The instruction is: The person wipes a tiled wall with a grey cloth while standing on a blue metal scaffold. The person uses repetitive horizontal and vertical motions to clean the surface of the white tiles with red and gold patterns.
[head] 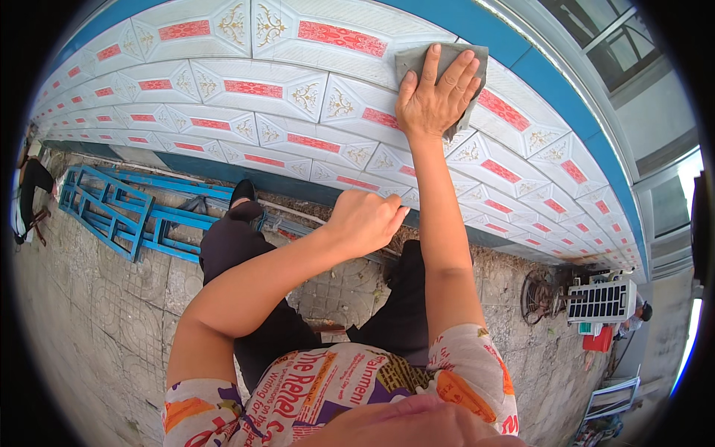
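My right hand [438, 98] lies flat on a grey cloth [409, 60], holding it against the upper part of a tiled wall [357, 70]. Its fingers are spread and the palm faces the wall. Part of the cloth hangs out below the little-finger side; the rest is hidden under the hand. The white tiles have red patterned strips and gold scrollwork. In front of my body, my left hand [366, 223] is curled into a fist apart from the wall, and nothing shows in it.
Blue metal frames [134, 223] lie on the paving at left, near my shoe [243, 193]. Thin pipes run along the wall's foot. At right stand an air-conditioner unit [602, 302] and a red bucket [597, 339]. Blue tiles [553, 84] edge the wall beneath windows. Other people are partly visible at both sides.
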The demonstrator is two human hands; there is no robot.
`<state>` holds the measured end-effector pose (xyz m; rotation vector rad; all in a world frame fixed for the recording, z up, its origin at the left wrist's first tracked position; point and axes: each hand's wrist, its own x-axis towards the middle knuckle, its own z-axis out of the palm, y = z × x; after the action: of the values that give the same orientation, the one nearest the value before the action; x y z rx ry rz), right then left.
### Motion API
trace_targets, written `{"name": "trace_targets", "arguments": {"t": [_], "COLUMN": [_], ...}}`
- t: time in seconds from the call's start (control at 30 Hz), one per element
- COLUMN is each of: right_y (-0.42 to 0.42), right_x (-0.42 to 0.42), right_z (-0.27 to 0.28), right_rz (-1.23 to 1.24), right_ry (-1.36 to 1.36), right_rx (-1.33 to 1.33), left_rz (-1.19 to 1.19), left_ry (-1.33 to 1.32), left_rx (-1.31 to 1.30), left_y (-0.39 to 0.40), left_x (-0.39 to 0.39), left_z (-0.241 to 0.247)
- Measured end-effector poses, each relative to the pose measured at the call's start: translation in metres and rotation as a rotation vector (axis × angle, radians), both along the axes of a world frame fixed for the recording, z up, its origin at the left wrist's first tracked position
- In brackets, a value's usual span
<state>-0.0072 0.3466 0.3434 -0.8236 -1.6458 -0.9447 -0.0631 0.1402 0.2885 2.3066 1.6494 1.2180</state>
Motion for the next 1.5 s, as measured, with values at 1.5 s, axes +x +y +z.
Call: {"name": "trace_targets", "arguments": {"t": [1.5], "right_y": [-0.001], "right_x": [0.021], "right_z": [0.008], "right_rz": [-0.094], "right_ry": [-0.171], "right_rx": [0.006], "left_rz": [0.018], "left_ry": [0.059], "left_rx": [-0.063], "left_y": [0.005], "left_x": [-0.006], "left_z": [0.002]}}
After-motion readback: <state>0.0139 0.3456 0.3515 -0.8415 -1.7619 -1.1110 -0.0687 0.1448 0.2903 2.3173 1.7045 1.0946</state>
